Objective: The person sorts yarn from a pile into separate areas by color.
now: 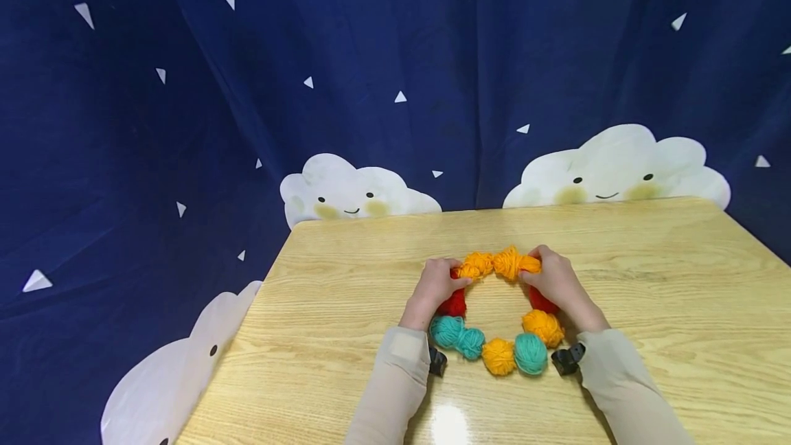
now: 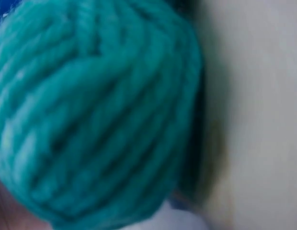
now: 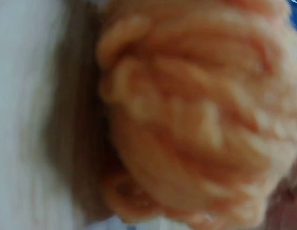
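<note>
Pale beige cloth sleeves (image 1: 389, 380) reach across a light wood-grain table (image 1: 346, 280), where round balls of thick red, orange and teal wool form a ring of yarn balls (image 1: 494, 264). At its upper left, the left hand (image 1: 432, 283) holds the yarn between thumb and fingers, where a fuzzy red ball (image 1: 454, 303) meets an orange ball (image 1: 476, 265); which one it grips cannot be told. Opposite, the right hand (image 1: 552, 279) pinches the end of the orange yarn (image 1: 529, 265) at the upper right, just above a second red ball (image 1: 541, 301) partly hidden by the hand. Along the near side sit two touching teal balls (image 1: 448, 331), an orange ball and a larger teal ball (image 1: 530, 354), with another orange ball (image 1: 543, 328) beside it. Black wrist-worn devices (image 1: 437, 361) show at both cuffs. Teal wool fills much of the left wrist view, orange the right, both blurred. Behind hangs a navy curtain (image 1: 371, 33) printed with white triangles and smiling clouds.
</note>
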Action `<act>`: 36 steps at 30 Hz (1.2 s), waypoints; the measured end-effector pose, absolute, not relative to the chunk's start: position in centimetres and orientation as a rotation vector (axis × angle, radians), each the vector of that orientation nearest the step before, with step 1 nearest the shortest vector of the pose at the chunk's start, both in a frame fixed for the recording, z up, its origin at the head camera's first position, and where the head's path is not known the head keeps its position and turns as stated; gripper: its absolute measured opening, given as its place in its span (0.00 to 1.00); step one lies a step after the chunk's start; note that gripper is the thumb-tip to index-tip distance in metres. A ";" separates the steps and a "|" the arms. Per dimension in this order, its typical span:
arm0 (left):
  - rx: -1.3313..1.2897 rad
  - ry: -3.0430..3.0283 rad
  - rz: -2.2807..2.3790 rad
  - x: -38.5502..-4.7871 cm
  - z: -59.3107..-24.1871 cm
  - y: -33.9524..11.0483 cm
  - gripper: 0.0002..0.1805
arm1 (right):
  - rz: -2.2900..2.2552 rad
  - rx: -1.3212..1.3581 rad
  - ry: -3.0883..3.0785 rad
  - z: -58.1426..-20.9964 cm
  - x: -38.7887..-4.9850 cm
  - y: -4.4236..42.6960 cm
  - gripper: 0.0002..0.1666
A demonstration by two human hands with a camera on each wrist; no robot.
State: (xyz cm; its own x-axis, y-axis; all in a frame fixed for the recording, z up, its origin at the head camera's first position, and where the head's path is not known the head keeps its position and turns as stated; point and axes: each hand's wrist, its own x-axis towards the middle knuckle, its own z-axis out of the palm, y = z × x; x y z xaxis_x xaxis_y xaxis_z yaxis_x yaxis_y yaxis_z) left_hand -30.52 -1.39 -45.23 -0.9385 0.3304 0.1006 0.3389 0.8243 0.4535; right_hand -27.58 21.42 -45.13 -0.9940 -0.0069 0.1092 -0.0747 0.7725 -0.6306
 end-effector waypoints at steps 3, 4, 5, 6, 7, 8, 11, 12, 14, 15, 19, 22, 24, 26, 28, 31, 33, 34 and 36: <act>-0.551 -2.977 -0.752 -30.5 -45.2 -1.4 0.23 | 1.047 0.053 -2.852 -44.9 -27.6 21.5 0.24; -0.551 -2.975 -0.755 -30.6 -45.2 -1.4 0.23 | 1.056 0.050 -2.849 -44.9 -27.5 21.5 0.24; -0.549 -2.974 -0.761 -30.6 -45.2 -1.4 0.23 | 1.064 0.049 -2.846 -44.8 -27.5 21.6 0.24; -0.547 -2.973 -0.767 -30.5 -45.2 -1.5 0.23 | 1.071 0.051 -2.841 -44.8 -27.5 21.6 0.24; -0.546 -2.973 -0.768 -30.5 -45.2 -1.5 0.23 | 1.073 0.055 -2.836 -44.8 -27.5 21.7 0.24; -0.546 -2.971 -0.774 -30.5 -45.2 -1.5 0.22 | 1.073 0.062 -2.828 -44.7 -27.5 21.7 0.24; -0.538 -2.983 -0.768 -30.5 -45.1 -1.4 0.23 | 1.073 0.080 -2.804 -44.8 -27.6 21.9 0.25; -0.536 -2.989 -0.763 -30.5 -45.1 -1.4 0.23 | 1.074 0.083 -2.799 -44.8 -27.6 22.0 0.25; -0.528 -3.000 -0.759 -30.6 -45.1 -1.4 0.23 | 1.080 0.085 -2.793 -44.8 -27.6 22.0 0.25; -0.522 -3.009 -0.755 -30.6 -45.1 -1.4 0.23 | 1.084 0.084 -2.791 -44.7 -27.6 22.0 0.25; -0.508 -3.019 -0.770 -30.7 -45.2 -1.5 0.23 | 1.098 0.087 -2.781 -44.6 -27.6 22.0 0.26; -0.510 -3.011 -0.782 -30.7 -45.3 -1.5 0.23 | 1.105 0.093 -2.774 -44.5 -27.6 22.0 0.27; -0.516 -3.002 -0.783 -30.8 -45.4 -1.6 0.23 | 1.110 0.098 -2.773 -44.4 -27.6 22.0 0.27; -0.521 -2.997 -0.783 -30.8 -45.4 -1.6 0.23 | 1.114 0.107 -2.776 -44.3 -27.5 21.9 0.27; -0.521 -2.994 -0.781 -30.8 -45.4 -1.6 0.23 | 1.127 0.118 -2.777 -44.1 -27.5 21.9 0.27; -0.517 -2.996 -0.783 -30.8 -45.4 -1.6 0.23 | 1.156 0.133 -2.773 -43.8 -27.4 21.9 0.27; -0.515 -2.995 -0.795 -30.8 -45.4 -1.6 0.23 | 1.184 0.135 -2.770 -43.7 -27.3 21.9 0.28; -0.514 -2.995 -0.799 -30.8 -45.4 -1.6 0.23 | 1.193 0.137 -2.768 -43.6 -27.3 21.9 0.28; -0.512 -2.997 -0.803 -30.7 -45.4 -1.7 0.23 | 1.215 0.141 -2.764 -43.6 -27.3 21.9 0.29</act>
